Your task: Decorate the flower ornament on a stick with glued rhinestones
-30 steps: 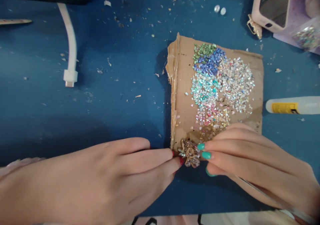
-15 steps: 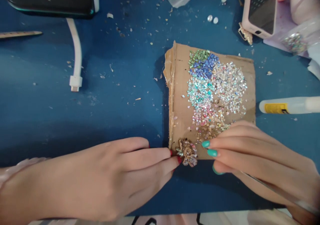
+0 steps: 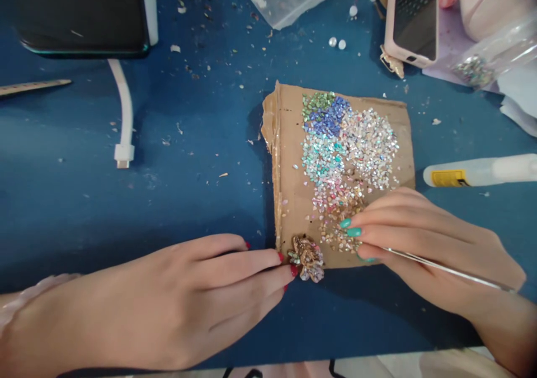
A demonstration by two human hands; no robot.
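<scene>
Our right hand [image 3: 436, 235] pinches a metal tool [image 3: 444, 268]; the chips [image 3: 338, 241] likely want light pressure. Our left hand [image 3: 180, 299], fingers together, touches the ornament [image 3: 309, 258], pinch unclear.

**No lettering legible from my end**

I can read no words or numbers here. The yellow label [image 3: 448, 178] on the translucent tube [image 3: 480, 171] carries a dark mark [image 3: 462, 182] too small for me. Black strokes [image 3: 253, 373] on the pale cloth [image 3: 293, 370] are cut off.
</scene>
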